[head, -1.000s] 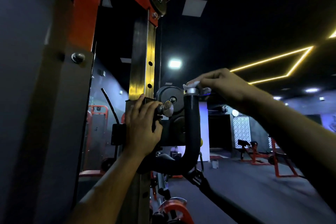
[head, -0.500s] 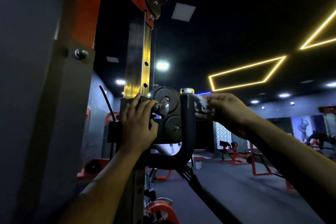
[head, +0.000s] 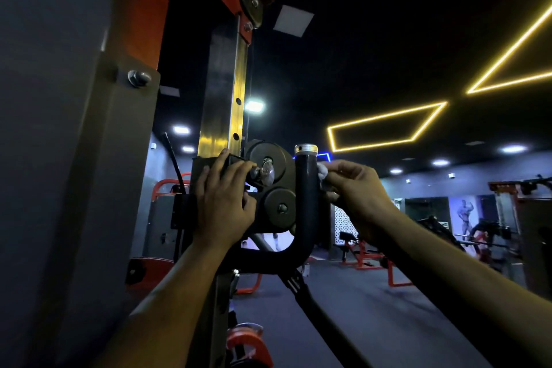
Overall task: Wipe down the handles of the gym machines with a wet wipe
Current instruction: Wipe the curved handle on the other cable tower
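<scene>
A black J-shaped handle (head: 305,206) with a silver end cap rises in front of me on the cable machine's pulley carriage (head: 268,188). My right hand (head: 355,191) pinches a white wet wipe (head: 323,172) and holds it against the right side of the handle's upright bar, just below the cap. My left hand (head: 222,203) grips the black carriage block on the steel column, fingers curled round its top edge beside the silver adjustment knob (head: 265,172).
A grey and red machine frame (head: 74,158) fills the left. The drilled steel column (head: 222,84) runs up behind the carriage. A black strap (head: 310,302) hangs below the handle. Red benches (head: 361,251) and other machines stand across the dark floor at right.
My right hand has come down with the wipe from the handle's top cap to the side of the upright bar. The left hand has kept its grip on the carriage.
</scene>
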Motion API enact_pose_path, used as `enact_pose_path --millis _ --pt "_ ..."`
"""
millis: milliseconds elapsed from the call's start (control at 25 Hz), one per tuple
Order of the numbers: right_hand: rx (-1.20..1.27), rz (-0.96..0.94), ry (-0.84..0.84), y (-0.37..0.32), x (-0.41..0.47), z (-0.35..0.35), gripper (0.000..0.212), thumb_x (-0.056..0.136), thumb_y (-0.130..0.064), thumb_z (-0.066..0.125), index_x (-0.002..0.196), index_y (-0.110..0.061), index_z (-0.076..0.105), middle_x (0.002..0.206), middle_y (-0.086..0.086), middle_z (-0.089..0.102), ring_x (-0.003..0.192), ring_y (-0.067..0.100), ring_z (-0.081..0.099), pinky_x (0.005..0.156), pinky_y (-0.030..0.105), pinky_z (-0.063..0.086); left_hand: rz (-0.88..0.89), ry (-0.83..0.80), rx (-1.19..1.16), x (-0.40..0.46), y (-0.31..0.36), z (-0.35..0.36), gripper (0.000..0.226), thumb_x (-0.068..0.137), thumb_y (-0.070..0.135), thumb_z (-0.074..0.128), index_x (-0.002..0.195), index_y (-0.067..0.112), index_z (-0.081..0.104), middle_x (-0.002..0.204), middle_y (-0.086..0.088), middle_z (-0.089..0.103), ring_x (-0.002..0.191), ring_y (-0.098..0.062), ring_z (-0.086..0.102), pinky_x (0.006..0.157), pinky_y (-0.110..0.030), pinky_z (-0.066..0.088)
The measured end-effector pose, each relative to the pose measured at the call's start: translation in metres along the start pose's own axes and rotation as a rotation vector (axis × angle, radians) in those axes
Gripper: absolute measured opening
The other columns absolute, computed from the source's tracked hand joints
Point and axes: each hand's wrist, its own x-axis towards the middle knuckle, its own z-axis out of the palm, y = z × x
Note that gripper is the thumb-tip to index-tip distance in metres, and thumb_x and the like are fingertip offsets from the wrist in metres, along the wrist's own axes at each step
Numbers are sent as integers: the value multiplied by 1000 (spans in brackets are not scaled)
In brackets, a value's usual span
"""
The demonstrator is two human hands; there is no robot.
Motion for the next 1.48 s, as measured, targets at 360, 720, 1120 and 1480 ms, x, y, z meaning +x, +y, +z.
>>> enact_pose_path --millis 360,720,1120,1480 --pt "-16 85 -64 17 -6 -4 16 98 -4 59 84 -1 67 65 5 45 57 10 35 56 21 29 -5 23 1 -1 0 4 65 72 9 71 135 22 59 142 2 57 153 -22 28 118 -52 25" --pt "-68 162 -158 22 -3 3 19 101 1 48 104 8 66 75 15 49 61 15 45 53 18 46 10 20 12 -1 -2 4 63 74 9 70 136 18 58 145 0 56 153 -23 26 117 -55 27" --pt "-76 56 -65 16 -6 -2 14 99 -4 59 87 0 64 69 9 59 57 10 51 51 16 46 6 1 10 -1 -1 4 64 76 8 70 138 18 55 146 -2 55 153 -24 25 116 -59 28" --pt "-48 -23 49 -1 -12 -2 6 94 7 61 96 8 66 73 7 67 55 5 61 50 12 47 0 -2 0 -2 -1 3 63 78 9 69 138 19 54 147 -2 54 154 -23 24 116 -58 26"
